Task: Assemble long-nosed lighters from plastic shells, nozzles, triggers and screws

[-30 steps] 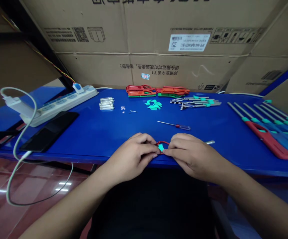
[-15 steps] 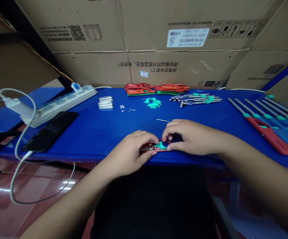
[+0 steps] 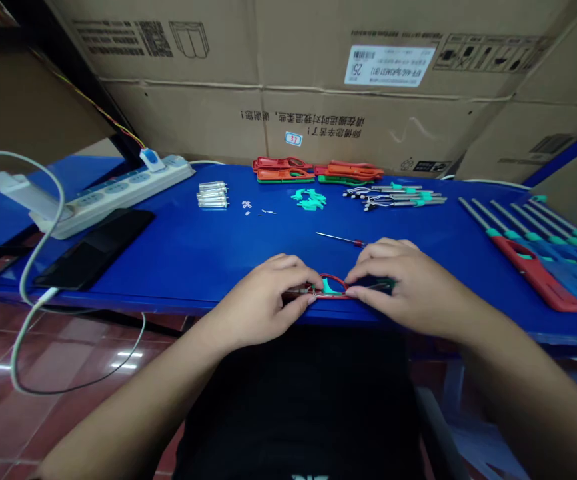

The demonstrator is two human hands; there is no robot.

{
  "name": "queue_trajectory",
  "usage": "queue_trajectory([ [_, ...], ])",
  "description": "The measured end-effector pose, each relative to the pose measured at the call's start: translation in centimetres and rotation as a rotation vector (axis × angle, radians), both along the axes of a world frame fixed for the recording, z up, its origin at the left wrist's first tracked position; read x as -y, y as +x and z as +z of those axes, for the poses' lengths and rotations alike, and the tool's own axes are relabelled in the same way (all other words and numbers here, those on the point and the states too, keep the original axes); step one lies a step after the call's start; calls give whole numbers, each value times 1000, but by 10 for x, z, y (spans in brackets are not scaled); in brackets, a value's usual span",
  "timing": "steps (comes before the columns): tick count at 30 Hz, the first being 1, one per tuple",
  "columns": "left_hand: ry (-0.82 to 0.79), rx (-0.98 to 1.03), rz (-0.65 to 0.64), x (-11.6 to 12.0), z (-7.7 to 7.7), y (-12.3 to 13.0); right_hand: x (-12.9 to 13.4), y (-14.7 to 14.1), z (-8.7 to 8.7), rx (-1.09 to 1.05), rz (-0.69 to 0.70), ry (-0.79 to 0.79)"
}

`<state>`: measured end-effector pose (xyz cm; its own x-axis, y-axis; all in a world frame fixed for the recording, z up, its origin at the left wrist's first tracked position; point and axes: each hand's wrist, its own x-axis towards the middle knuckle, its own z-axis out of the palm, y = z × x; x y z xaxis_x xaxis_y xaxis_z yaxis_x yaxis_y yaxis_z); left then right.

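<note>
At the table's front edge lies a red lighter casing (image 3: 342, 295) with a green trigger piece (image 3: 329, 287) in its loop. My left hand (image 3: 273, 300) is closed on the casing's left part, thumb and fingers pinching it beside the trigger. Its right part is pinched between the thumb and fingers of my right hand (image 3: 403, 283). A thin screwdriver (image 3: 341, 239) lies just behind my right hand, its metal shaft pointing left. What my left fingers cover inside the casing is hidden.
Behind are red and orange casings (image 3: 283, 175), green pieces (image 3: 309, 199), metal rods with wires (image 3: 403, 197) and clear cylinders (image 3: 212, 195). On the left lie a phone (image 3: 96, 250) and a power strip (image 3: 118, 193). Assembled lighters (image 3: 538, 273) lie right; cardboard (image 3: 178, 127) stands behind.
My right hand has moved right, from the green trigger to the casing's right part. More of the screwdriver and the casing's loop shows. The view has shifted slightly.
</note>
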<state>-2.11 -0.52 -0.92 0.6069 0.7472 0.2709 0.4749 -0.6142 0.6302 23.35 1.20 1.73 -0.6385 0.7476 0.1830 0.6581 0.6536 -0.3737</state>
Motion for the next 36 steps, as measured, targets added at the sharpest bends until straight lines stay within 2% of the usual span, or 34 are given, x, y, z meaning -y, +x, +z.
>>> queue_trajectory([
  [5, 28, -20, -24, 2, -2, 1, 24, -1, -19, -22, -28, 136],
  [12, 27, -20, -14, 0, -2, 1, 27, -6, -33, -109, -92, 107],
  [26, 1, -48, 34, 1, -1, 0, 26, -7, -33, -132, -89, 75],
  [36, -24, -41, 8, 1, 1, 1, 27, -7, -32, -129, -87, 45],
])
